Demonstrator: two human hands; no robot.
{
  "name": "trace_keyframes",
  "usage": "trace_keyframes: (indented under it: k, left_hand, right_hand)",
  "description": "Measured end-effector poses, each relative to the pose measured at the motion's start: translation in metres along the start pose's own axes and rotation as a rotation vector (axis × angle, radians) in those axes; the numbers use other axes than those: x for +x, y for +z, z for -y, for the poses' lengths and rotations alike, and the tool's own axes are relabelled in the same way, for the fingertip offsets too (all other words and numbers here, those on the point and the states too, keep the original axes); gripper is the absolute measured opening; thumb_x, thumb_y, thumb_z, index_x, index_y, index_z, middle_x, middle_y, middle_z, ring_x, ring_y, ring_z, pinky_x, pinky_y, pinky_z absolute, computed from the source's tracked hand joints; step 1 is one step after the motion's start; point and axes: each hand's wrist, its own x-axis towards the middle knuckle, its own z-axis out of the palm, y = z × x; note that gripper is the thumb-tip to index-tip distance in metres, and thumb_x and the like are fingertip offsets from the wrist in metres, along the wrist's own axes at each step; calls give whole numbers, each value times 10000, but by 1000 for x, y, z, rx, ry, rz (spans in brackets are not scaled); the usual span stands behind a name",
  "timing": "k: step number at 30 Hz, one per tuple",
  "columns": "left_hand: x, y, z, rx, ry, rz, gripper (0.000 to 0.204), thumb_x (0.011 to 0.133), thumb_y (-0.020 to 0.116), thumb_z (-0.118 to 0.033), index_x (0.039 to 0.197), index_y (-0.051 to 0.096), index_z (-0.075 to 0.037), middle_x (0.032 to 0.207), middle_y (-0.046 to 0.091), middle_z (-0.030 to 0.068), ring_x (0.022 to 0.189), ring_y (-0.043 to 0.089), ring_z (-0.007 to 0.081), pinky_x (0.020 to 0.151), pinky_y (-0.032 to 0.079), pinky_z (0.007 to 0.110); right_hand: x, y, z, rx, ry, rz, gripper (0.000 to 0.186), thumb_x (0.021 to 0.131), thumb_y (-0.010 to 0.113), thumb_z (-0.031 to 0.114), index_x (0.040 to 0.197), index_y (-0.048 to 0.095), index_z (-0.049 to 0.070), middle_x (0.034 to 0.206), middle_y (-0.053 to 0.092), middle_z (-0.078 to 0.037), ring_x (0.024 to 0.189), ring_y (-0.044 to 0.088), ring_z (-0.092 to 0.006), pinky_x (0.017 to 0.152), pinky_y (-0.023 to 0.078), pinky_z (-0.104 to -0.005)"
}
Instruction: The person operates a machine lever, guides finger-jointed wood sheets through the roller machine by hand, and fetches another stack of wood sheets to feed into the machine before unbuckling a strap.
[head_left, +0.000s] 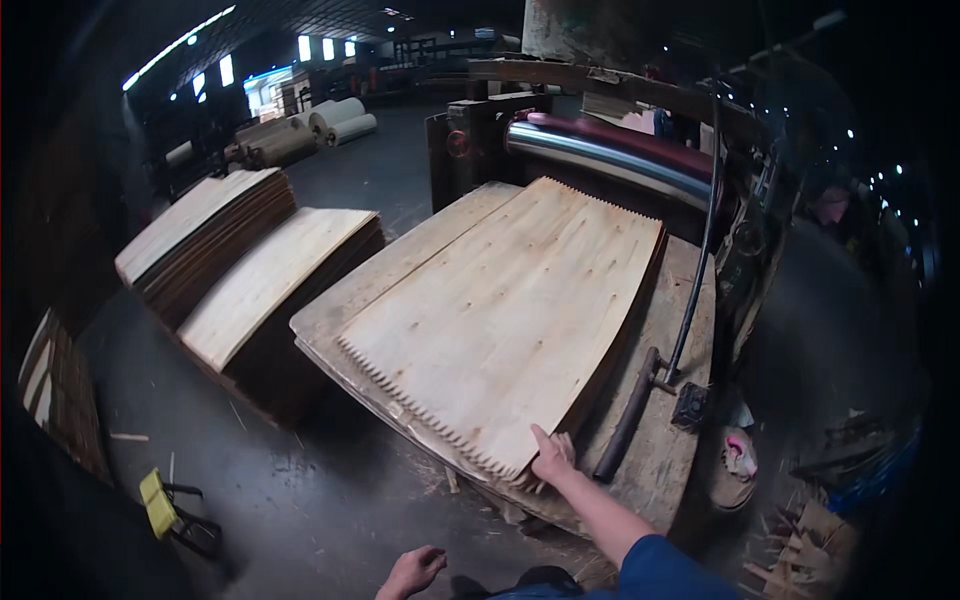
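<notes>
A stack of pale wood veneer sheets (pixel 500 300) with jagged ends and small dark knots lies on a worn board table (pixel 335 310). At the near right corner of the stack is my right hand (pixel 552 458). One of its digits stretches over the top sheet, and the others are bent at the sheet's edge, partly hidden, so how many sheets they hold is unclear. My left hand (pixel 415 572) hangs in the air in front of the table, its fingers loosely bent with nothing seen in them. Beyond the stack's far end stands a roller machine with a shiny metal roller (pixel 600 160).
Two further veneer stacks, one higher (pixel 200 220) and one lower (pixel 275 275), stand left of the table. A dark bar with a handle (pixel 630 415) lies along the table's right side. On the floor at lower left is a yellow-topped object (pixel 158 503). Large rolls (pixel 340 118) lie far back.
</notes>
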Motion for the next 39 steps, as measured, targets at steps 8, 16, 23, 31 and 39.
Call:
trace_keyframes:
  k: [8, 16, 23, 31, 39]
  left_hand:
    - [109, -151, 4, -335, 17, -240, 247, 901, 634, -143, 1076, 639, 31, 877, 721, 116, 830, 691, 156, 767, 536, 285]
    - [290, -260, -23, 239, 190, -230, 360, 860, 658, -281, 1152, 645, -71, 1076, 674, 148, 949, 660, 295, 847, 508, 368]
    - [434, -318, 53, 582, 230, -244, 725, 907, 515, -473, 1468, 292, -71, 1542, 272, 123, 1435, 214, 312, 1144, 188, 528]
    - [504, -386, 109, 362, 225, -346, 724, 884, 561, -470, 1443, 351, -61, 1398, 467, 186, 1281, 445, 373, 1068, 332, 489]
    - [486, -428, 73, -70, 497, -157, 233, 879, 608, -207, 976, 622, 5, 831, 663, 137, 770, 643, 268, 727, 524, 380]
  right_hand:
    - [11, 18, -1, -18, 217, 63, 449, 751, 590, 173, 1198, 633, 155, 963, 688, -175, 1018, 577, -350, 1109, 256, -500]
    - [10, 31, 21, 44, 369, 37, 452, 751, 646, 254, 1192, 658, 155, 1120, 679, -151, 1120, 575, -304, 1161, 58, -567]
    - [28, -5, 59, 112, 406, -9, 649, 736, 726, 253, 1328, 536, 66, 1131, 648, -210, 1098, 605, -344, 1128, 255, -525]
    - [35, 45, 133, 1496, 881, -972, 602, 920, 577, 424, 1398, 420, 93, 1337, 525, -99, 1193, 528, -268, 1014, 425, -423]
    - [68, 84, 175, 1685, 761, -1506, 966, 789, 518, 752, 1479, 277, 120, 1544, 237, -70, 1418, 224, -290, 1154, 181, -489]
